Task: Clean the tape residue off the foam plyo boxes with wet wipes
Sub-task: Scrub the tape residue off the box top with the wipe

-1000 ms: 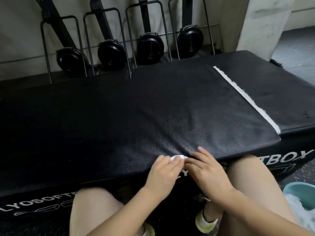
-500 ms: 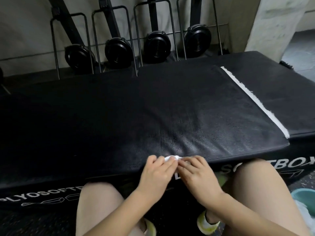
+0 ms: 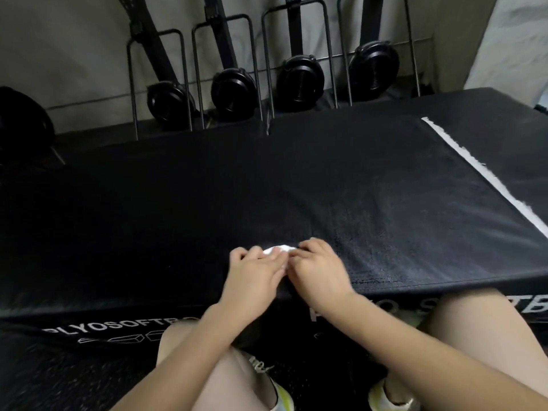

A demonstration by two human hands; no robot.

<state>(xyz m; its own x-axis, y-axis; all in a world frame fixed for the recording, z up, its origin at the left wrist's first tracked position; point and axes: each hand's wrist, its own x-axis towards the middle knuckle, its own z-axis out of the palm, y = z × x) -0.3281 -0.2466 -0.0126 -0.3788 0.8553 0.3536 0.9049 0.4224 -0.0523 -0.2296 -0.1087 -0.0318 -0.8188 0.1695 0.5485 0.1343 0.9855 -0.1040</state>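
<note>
A wide black foam plyo box (image 3: pixel 207 209) fills the view, with white lettering on its front face. A small crumpled white wet wipe (image 3: pixel 278 250) lies on its top near the front edge. My left hand (image 3: pixel 255 274) and my right hand (image 3: pixel 318 269) sit side by side on the box, fingers curled, both pinching the wipe between their fingertips and pressing it to the surface. A long strip of white tape residue (image 3: pixel 486 176) runs diagonally across the top at the right, well away from both hands.
A rack of black round weights in metal frames (image 3: pixel 231 90) stands against the wall behind the box. My bare knees (image 3: pixel 474 327) and my shoes (image 3: pixel 281 396) are on the dark floor in front of it.
Both hands have slid with the wipe from the box's front edge a little farther onto its top. The view has shifted left, so the blue tub at the lower right is out of frame.
</note>
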